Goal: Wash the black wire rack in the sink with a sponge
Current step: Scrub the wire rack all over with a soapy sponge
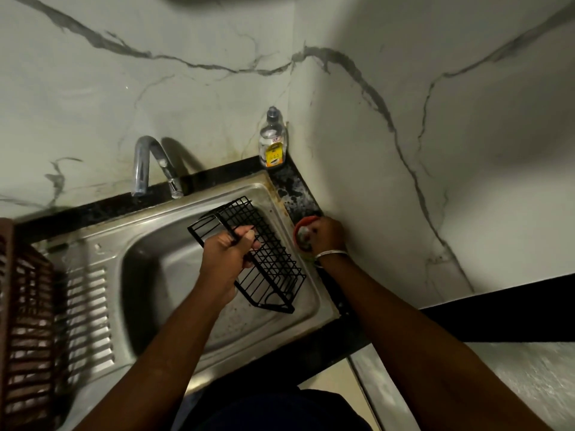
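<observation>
- steel sink (168, 275), set into a dark counter at the wall corner, with no water seen running.
- brown slatted crate (25, 321) on the draining board at the left edge, out of the way of the washing.
- black wire rack (270, 262), held tilted over the right half of the basin with its lower end down toward the basin floor, probably so drips fall inside.
- left hand (227, 253), fingers curled tight round the rack's upper wires, steadying it for scrubbing.
- right hand (328, 234), reaching to the counter edge with fingertips bent into a dish; cannot tell whether anything is gripped.
- tap (146, 169), spout aimed into the basin.
- soap bottle (273, 144), upright in the corner.
- red dish (298, 227), just beside the sink rim, holding a greyish lump (305, 236), possibly the sponge, within easy reach.
</observation>
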